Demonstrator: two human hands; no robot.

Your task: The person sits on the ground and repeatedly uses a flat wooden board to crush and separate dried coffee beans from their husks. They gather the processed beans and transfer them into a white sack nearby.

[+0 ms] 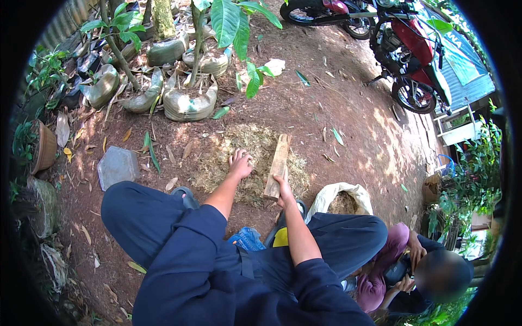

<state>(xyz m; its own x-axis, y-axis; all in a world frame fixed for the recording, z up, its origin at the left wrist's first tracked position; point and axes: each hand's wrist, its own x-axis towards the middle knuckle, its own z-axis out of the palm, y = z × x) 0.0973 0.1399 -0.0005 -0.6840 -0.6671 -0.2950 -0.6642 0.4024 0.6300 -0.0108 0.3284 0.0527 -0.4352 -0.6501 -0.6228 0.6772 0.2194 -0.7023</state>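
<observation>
A heap of chopped, straw-coloured plant matter [253, 179] lies spread on the bare soil in front of my feet. My left hand [241, 164] is over its left-middle part, palm down, with bent fingers a little apart and no object visible in them. In my right hand [282, 190] is a short wooden plank [279, 159], gripped near its lower end. The plank slants over the right part of the heap, its far end pointing away from me. Whether its underside touches the heap cannot be seen.
An open white sack [314, 205] holding brown material stands by my right knee. Left lies a hexagonal paving slab [118, 166]. Sacks with plants [189, 102] line the far left. A red motorcycle [412, 45] is parked far right. Another person [379, 277] sits close at my right.
</observation>
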